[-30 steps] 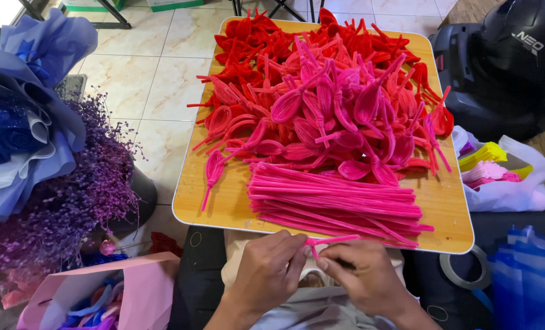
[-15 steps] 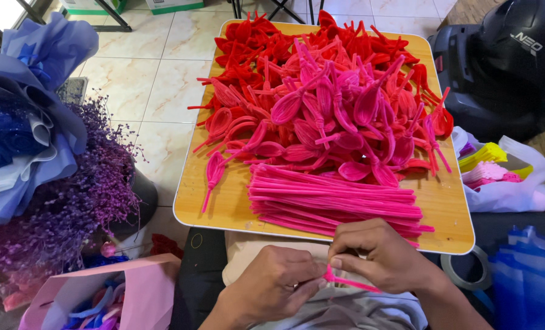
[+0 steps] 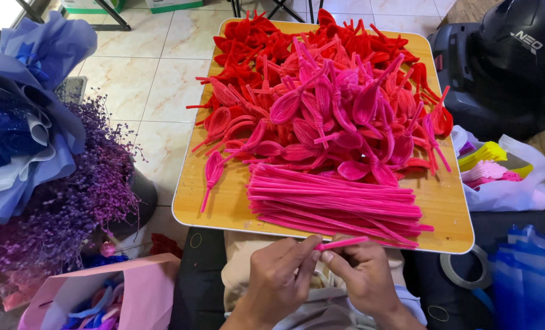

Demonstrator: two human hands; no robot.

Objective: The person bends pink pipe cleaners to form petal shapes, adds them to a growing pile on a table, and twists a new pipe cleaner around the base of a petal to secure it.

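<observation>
Both hands — left hand (image 3: 278, 275) and right hand (image 3: 361, 275) — pinch one pink pipe cleaner (image 3: 341, 244) at the table's (image 3: 223, 208) near edge.

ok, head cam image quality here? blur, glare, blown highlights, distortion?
Head view: mostly sharp and evenly lit; the pink pipe cleaner pinched between left hand and right hand shows crisp. Top-left corner blows out white; mild glare on the floor tiles. Soft shadows only. The wooden tray edges bow slightly, suggesting wide-angle distortion.
</observation>
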